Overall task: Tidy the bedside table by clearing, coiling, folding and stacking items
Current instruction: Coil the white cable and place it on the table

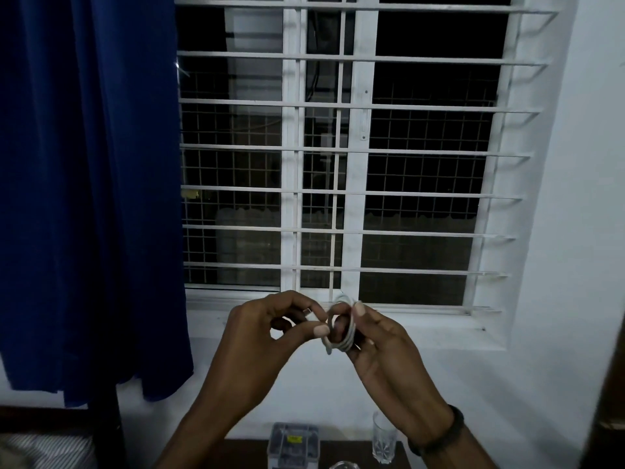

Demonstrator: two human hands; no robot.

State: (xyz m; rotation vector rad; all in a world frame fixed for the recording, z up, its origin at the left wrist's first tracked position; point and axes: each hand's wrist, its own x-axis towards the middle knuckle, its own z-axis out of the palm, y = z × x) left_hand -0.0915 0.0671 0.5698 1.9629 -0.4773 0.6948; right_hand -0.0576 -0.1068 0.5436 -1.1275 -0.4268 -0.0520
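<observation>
A white cable is wound into a small coil and held up in front of the window sill. My right hand grips the coil, with several loops wrapped around its fingers. My left hand pinches the loose end of the same cable, whose plug tip shows between the fingers. Both hands are raised well above the dark bedside table at the bottom edge.
A clear plastic box and a cut-glass tumbler stand on the table below my hands. A blue curtain hangs at left. A barred white window fills the wall ahead. Striped bedding lies at bottom left.
</observation>
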